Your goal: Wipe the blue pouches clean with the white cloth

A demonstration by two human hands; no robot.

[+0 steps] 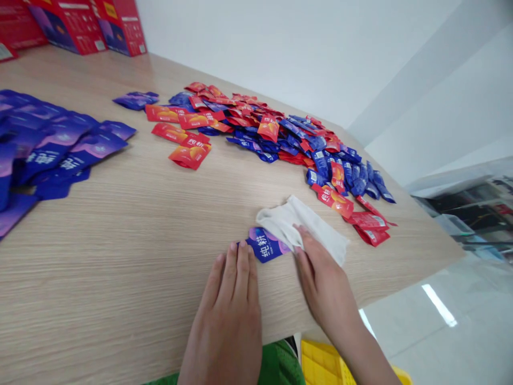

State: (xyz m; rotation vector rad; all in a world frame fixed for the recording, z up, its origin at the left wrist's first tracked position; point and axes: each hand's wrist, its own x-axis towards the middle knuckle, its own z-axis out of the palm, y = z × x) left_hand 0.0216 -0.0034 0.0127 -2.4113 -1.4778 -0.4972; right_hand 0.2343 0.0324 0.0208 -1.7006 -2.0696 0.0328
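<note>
A single blue-purple sachet (265, 245) lies flat on the wooden table (160, 230). My left hand (232, 305) rests palm down with straight fingers, its fingertips at the sachet's left end. A white cloth (316, 227) is bunched under the fingers of my right hand (320, 272), which grips its lower edge; the cloth covers the sachet's right end. Part of my right fingers is hidden by the cloth.
A long heap of red and blue sachets (268, 128) stretches along the back. Overlapping blue sachets (60, 139) lie at left. Red boxes (124, 27) stand at the back left, by the wall. Below the table's front edge is a yellow crate (323, 363).
</note>
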